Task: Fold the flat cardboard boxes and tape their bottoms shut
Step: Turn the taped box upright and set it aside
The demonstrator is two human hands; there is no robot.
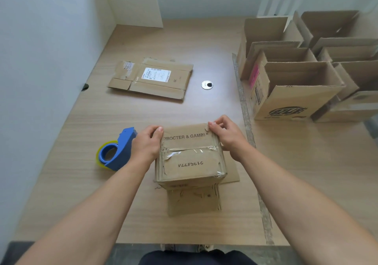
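Small cardboard box [190, 154]: near the front middle of the table [184, 39], standing bottom-up. Seam across the upper face covered with clear tape (wrinkled, partly lifted at the left end). Lettering "PROCTER & GAMBLE" on the far half. Open-end flap [193, 201] spread flat on the tabletop toward the front edge.

Left hand [146, 142]: at the far left corner of the box, fingers curled over the edge, thumb lying on the top face, gripping.

Right hand [225, 134]: at the far right corner, fingertips pinching the torn cardboard edge there.

Tape dispenser [116, 150]: blue, with a yellowish roll, lying on the table just beside the left wrist, held by neither hand.

Flat cardboard box [151, 78]: lying flat, white label up, further back on the left, well apart from the hands.

Open boxes [296, 89]: several, erected, mouths upward, grouped at the right of the table.

Cable grommet [207, 85]: round, set in the tabletop between the flat box and the group at right.
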